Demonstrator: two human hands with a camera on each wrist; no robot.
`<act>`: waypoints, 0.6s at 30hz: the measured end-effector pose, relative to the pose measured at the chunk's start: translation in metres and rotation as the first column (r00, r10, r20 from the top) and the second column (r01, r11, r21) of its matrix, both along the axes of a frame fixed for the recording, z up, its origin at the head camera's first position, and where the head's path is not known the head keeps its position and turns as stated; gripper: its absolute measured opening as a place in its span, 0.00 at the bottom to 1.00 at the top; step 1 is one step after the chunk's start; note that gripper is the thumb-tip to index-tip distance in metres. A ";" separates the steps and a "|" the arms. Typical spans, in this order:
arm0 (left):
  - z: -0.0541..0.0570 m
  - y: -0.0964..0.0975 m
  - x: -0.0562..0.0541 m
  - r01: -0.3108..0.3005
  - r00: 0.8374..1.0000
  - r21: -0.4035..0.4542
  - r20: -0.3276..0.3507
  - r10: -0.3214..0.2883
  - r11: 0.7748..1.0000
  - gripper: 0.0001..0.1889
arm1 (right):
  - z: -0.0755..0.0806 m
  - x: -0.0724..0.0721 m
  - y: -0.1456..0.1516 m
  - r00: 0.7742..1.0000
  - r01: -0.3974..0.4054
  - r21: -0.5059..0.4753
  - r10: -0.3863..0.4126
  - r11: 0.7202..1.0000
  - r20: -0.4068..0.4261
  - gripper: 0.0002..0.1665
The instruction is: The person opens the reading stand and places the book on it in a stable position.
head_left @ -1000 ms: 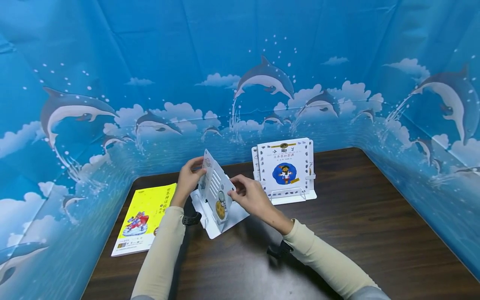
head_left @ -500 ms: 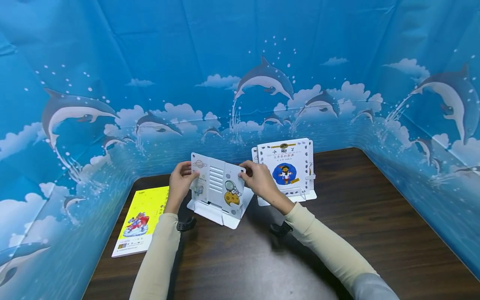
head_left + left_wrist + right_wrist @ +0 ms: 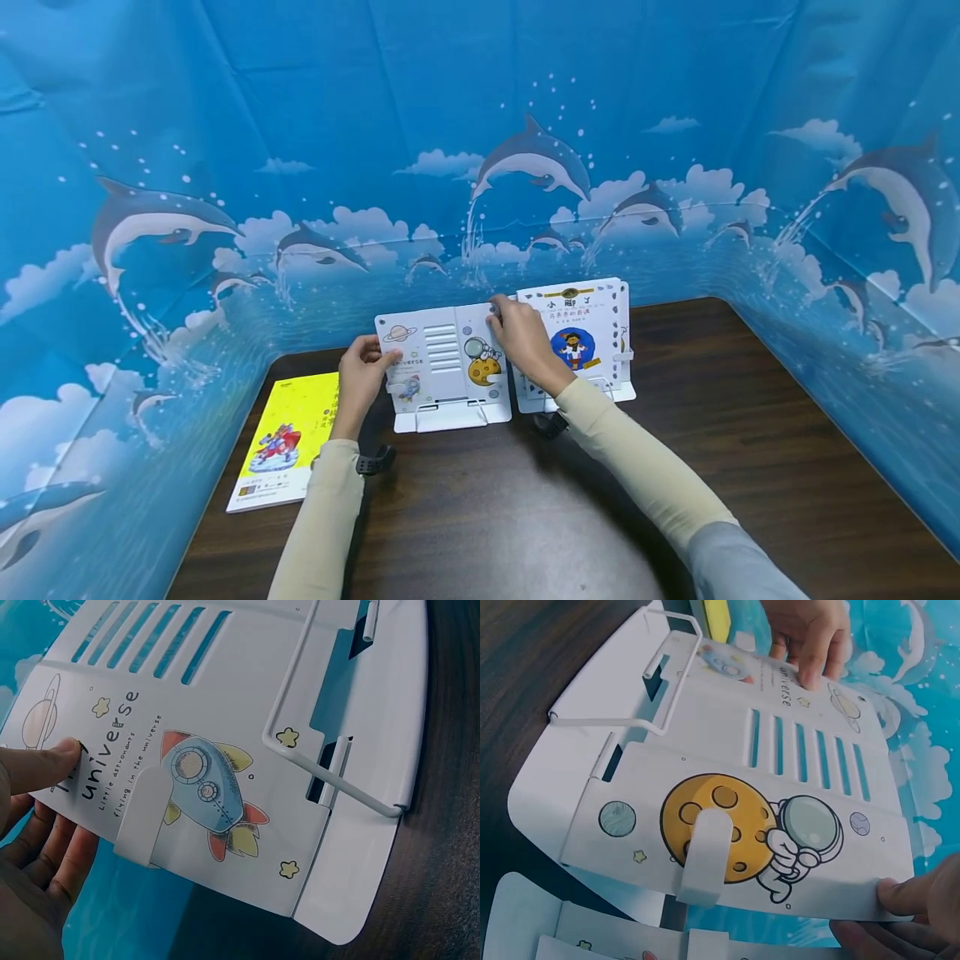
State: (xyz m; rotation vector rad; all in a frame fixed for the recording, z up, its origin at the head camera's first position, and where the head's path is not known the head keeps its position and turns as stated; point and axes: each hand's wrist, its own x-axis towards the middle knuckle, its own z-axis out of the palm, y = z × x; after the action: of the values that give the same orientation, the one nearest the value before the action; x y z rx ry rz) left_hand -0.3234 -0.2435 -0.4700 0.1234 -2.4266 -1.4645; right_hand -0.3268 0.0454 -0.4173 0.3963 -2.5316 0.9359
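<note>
A white metal book stand [image 3: 444, 358] printed with a planet, an astronaut and a rocket stands upright on the dark table, its slotted back panel facing me. My left hand [image 3: 362, 379] pinches the panel's left edge, thumb in front and fingers behind, as the left wrist view shows. At the upper right corner my right hand [image 3: 527, 337] pinches the panel the same way. A wire page holder [image 3: 337, 780] sticks out at the stand's base, and side clips [image 3: 709, 855] fold over its edges.
Close on the right, a second stand [image 3: 626, 390] holds a white picture book [image 3: 573, 346], partly behind my right hand. A yellow book [image 3: 281, 433] lies flat at the table's left. A blue dolphin-print curtain [image 3: 420, 167] rises behind the table [image 3: 600, 500].
The stand has turned from a sideways angle to face me, and moved right and back until it is beside the second stand. Both hands kept hold of it.
</note>
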 end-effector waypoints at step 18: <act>-0.001 -0.002 0.000 -0.011 1.000 -0.003 -0.015 0.011 1.000 0.22 | -0.002 -0.006 -0.009 0.998 0.035 0.059 -0.032 0.998 -0.047 0.19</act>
State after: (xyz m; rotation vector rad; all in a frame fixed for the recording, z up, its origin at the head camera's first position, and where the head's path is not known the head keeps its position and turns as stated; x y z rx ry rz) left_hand -0.3234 -0.2451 -0.4707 0.1243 -2.4120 -1.4523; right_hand -0.3329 0.0366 -0.4194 0.3874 -2.5216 0.8305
